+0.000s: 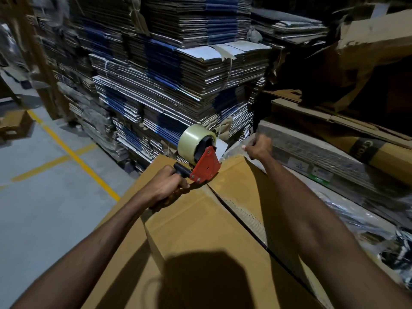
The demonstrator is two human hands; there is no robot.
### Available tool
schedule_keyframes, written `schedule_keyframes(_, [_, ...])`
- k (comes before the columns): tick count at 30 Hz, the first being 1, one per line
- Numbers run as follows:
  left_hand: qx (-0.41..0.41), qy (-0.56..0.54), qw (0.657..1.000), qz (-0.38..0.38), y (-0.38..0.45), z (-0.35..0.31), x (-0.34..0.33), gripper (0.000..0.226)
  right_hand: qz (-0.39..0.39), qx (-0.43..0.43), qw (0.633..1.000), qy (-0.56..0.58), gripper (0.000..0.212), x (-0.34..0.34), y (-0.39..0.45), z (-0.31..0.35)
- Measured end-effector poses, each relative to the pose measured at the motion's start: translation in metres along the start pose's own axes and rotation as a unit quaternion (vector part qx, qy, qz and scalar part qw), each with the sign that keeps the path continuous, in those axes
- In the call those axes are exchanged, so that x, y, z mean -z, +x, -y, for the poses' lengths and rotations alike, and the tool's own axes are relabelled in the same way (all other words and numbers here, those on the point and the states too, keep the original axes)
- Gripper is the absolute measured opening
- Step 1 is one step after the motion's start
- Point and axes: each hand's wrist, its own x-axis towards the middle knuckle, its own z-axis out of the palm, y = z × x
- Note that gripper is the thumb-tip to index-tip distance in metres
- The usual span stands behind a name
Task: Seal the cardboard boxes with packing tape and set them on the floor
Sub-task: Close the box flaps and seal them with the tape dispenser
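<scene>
Large brown cardboard box (200, 230), filling the lower centre of the head view, its top flaps folded shut and meeting along a seam that runs from the far edge toward the near right; the seam shows a dark gap and exposed corrugated edge. Tape dispenser (204, 168), red-bodied with a black handle, set on the box top at the far end of the seam, carrying a roll of clear packing tape (192, 142) that stands above the box's far edge. Left hand (169, 186) wrapped closed around the dispenser handle, knuckles up. Right hand (258, 148) at the far right corner of the box, fingers curled over the edge of the flap; whether it pinches tape there cannot be told. A shadow falls across the near part of the box top. Behind the box, tall stacks of flattened cartons (178, 74) tied in bundles; to the right, more flat cardboard and a long wrapped pack (323, 157); to the left, grey floor (44, 175) marked with yellow lines (73, 155)
</scene>
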Motion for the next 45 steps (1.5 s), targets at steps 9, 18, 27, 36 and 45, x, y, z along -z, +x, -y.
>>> schedule_keyframes(9, [0.021,0.004,1.000,0.003,0.008,0.002,-0.001,0.012,0.010,-0.073,0.995,0.069,0.031,-0.021,0.001,-0.016])
schedule_keyframes(18, [0.020,-0.032,0.999,0.012,0.007,0.007,-0.002,0.008,0.074,-0.189,0.975,0.088,0.032,-0.019,-0.013,-0.018])
schedule_keyframes(27, [-0.005,0.006,1.000,-0.009,0.009,0.010,-0.003,0.004,-0.013,-0.094,0.995,0.026,0.020,-0.024,-0.029,-0.015])
schedule_keyframes(36, [0.007,-0.008,1.000,0.003,0.006,0.010,0.001,0.016,0.056,-0.062,0.995,-0.048,0.084,-0.024,-0.071,0.021])
schedule_keyframes(45, [-0.018,0.059,0.998,0.012,-0.001,0.004,0.001,0.017,0.012,-0.105,0.994,-0.022,0.053,-0.029,-0.091,0.026])
